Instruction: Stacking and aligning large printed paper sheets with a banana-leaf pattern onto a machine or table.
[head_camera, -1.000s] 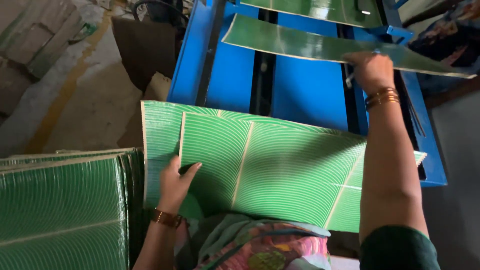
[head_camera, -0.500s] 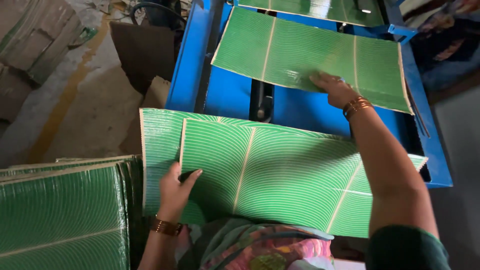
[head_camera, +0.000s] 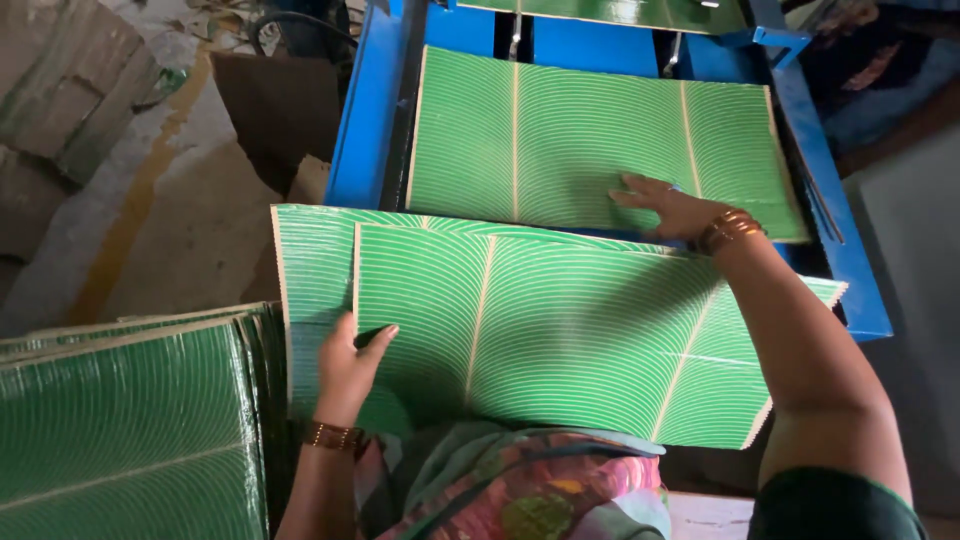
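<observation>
Dusty workshop floor beside a blue machine

A grey concrete floor (head_camera: 170, 230) carries a faded yellow stripe (head_camera: 140, 190); brown cardboard (head_camera: 270, 110) and stacked sacks (head_camera: 60, 90) lie left of the blue machine frame (head_camera: 365, 120).

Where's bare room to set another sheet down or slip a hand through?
Bare blue machine bed shows only as strips left of the flat green sheet and beyond it. The right hand presses that sheet. The lap pile, gripped by the left hand, and the side stack are crowded.
</observation>
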